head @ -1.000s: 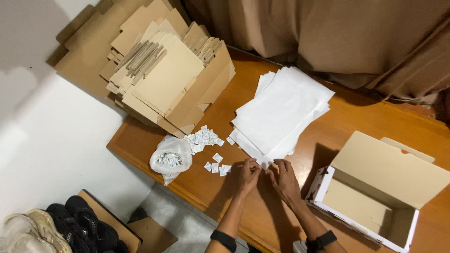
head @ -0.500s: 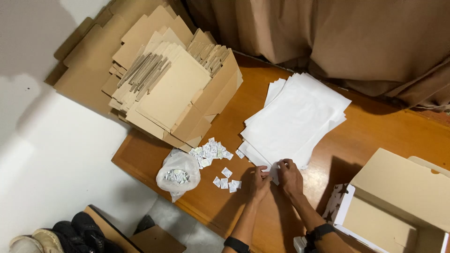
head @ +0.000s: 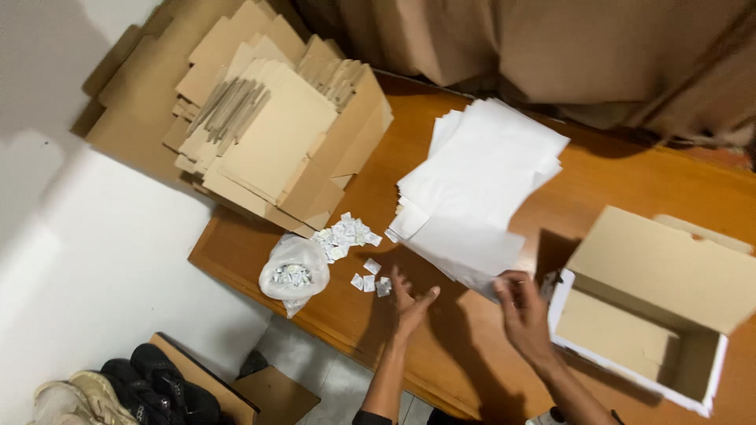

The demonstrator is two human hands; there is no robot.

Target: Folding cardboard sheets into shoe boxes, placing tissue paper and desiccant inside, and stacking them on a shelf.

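Hovering open near the counter's (head: 630, 169) front edge, the left hand (head: 409, 303) spreads empty fingers beside small white packets (head: 370, 282). Right hand (head: 524, 308) fingers pinch the paper stack's (head: 480, 185) bottom sheet, beside the open box (head: 657, 311).

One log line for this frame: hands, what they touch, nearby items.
left hand: open, over table, near packets | right hand: at paper stack edge | box: open, right | bag: left

Orange-brown wooden table (head: 646, 177) against brown curtains (head: 551, 47), white wall (head: 71, 260), grey tiled floor (head: 315, 378).
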